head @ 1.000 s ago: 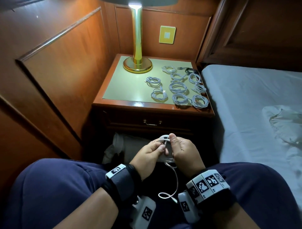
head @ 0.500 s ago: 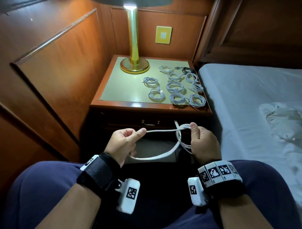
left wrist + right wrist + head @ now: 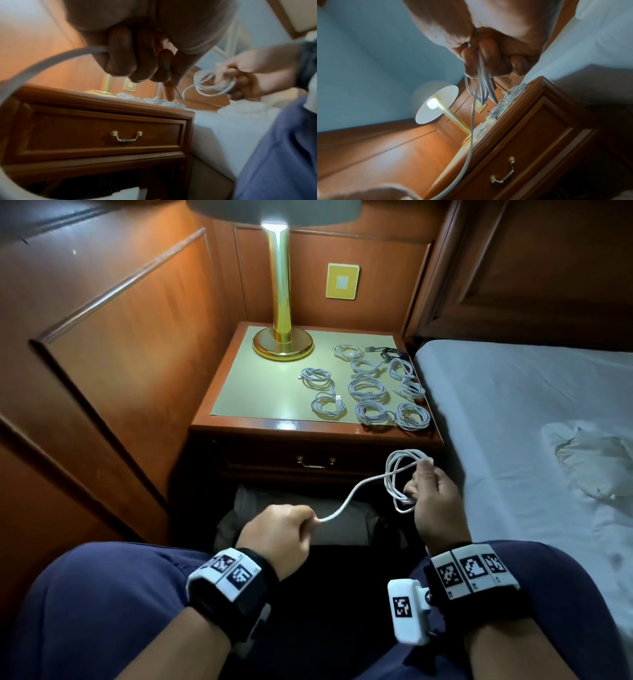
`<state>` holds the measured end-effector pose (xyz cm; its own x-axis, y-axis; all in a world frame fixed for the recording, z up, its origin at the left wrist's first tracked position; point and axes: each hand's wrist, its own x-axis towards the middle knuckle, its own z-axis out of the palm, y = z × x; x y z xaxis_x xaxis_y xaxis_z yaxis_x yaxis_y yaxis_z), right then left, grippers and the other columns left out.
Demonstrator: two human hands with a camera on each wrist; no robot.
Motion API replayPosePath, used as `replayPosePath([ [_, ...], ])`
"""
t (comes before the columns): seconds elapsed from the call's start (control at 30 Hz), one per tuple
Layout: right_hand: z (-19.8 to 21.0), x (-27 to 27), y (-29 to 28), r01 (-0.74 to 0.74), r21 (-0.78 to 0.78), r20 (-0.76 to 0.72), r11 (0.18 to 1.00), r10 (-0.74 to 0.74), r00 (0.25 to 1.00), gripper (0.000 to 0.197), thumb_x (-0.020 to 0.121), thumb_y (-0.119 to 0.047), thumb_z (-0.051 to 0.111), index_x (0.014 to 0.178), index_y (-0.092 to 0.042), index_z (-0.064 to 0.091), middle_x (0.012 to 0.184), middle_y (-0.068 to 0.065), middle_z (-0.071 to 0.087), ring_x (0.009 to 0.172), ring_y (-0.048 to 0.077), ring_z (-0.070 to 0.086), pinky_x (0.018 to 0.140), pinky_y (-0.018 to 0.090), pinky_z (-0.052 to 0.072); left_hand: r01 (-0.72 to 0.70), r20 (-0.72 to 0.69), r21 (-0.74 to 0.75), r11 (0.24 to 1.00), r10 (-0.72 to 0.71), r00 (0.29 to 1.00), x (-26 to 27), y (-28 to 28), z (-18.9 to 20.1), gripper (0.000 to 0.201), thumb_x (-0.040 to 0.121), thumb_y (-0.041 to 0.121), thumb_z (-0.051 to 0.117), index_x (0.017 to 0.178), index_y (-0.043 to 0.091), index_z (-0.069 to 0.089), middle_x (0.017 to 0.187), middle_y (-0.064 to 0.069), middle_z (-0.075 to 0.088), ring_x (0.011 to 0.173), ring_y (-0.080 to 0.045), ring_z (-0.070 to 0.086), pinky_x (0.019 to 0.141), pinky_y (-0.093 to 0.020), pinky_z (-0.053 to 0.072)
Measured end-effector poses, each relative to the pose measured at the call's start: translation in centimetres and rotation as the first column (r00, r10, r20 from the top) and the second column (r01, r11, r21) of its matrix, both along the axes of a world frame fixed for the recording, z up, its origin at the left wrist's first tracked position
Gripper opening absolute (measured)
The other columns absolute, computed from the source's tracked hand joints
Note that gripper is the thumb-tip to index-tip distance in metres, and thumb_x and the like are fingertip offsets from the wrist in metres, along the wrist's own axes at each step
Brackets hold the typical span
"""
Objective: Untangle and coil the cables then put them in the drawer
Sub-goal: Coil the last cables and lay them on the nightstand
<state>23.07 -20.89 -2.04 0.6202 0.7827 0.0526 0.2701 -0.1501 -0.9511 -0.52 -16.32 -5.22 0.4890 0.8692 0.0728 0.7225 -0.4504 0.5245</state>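
A white cable stretches between my hands above my lap. My right hand grips its wound loops in front of the nightstand; the same bunch runs through my curled fingers in the right wrist view. My left hand pinches the loose end lower and to the left, fingers curled round the strand. Several coiled white cables and a dark one lie on the nightstand top. The drawer with its brass handle is closed.
A brass lamp stands lit at the back of the nightstand. A bed with a pale sheet lies to the right. Wood panelling closes the left side. A pale bundle sits in the open space under the drawer.
My hands have drawn apart from a joined hold. The left one dropped lower with the loose end; the right one rose toward the nightstand with the loops.
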Motion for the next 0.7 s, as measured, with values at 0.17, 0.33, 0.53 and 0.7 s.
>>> replayPosePath([
  [0.17,-1.2,-1.7,-0.3,-0.266,0.009,0.084,0.964,0.264,0.961,0.026,0.098,-0.044,0.046,0.084,-0.028,0.061,0.064,-0.022,0.061,0.06,-0.004,0.055,0.064,0.017,0.042,0.265,0.158,0.009,0.964,-0.263,0.952,1.3,-1.5,0.9,0.008,0.093,0.028,0.06,0.09,0.027,0.067,0.082,0.017,0.06,0.084,-0.006,0.061,0.071,-0.03,0.052],
  [0.33,-1.7,-2.7,-0.4,-0.479,-0.137,0.104,0.867,0.494,0.863,0.033,0.102,-0.038,0.048,0.077,-0.022,0.062,0.063,-0.011,0.062,0.059,0.002,0.055,0.066,0.028,0.046,0.32,0.454,-0.002,0.947,-0.284,0.845,1.2,-1.0,2.2,0.012,0.094,0.013,0.062,0.087,0.017,0.072,0.082,0.01,0.069,0.08,-0.007,0.066,0.075,-0.022,0.052],
  [0.53,-0.9,-3.9,-0.8,-0.62,-0.164,-0.1,0.767,0.612,0.785,0.045,0.104,-0.036,0.044,0.08,-0.002,0.06,0.056,0.006,0.06,0.054,0.014,0.053,0.059,0.024,0.042,0.151,0.608,-0.139,0.979,-0.036,0.793,0.5,-0.1,2.7,0.018,0.097,0.016,0.058,0.086,0.017,0.072,0.082,0.003,0.072,0.079,-0.013,0.066,0.075,-0.03,0.053],
  [0.7,-0.8,-4.5,-1.0,-0.628,-0.076,-0.2,0.775,0.605,0.771,0.046,0.097,-0.047,0.045,0.079,-0.008,0.062,0.068,0.011,0.068,0.063,0.021,0.061,0.068,0.034,0.049,0.13,0.62,-0.181,0.975,0.011,0.785,0.4,0.2,2.8,0.019,0.099,0.011,0.059,0.085,0.015,0.071,0.082,0.004,0.071,0.077,-0.003,0.063,0.075,-0.017,0.048],
])
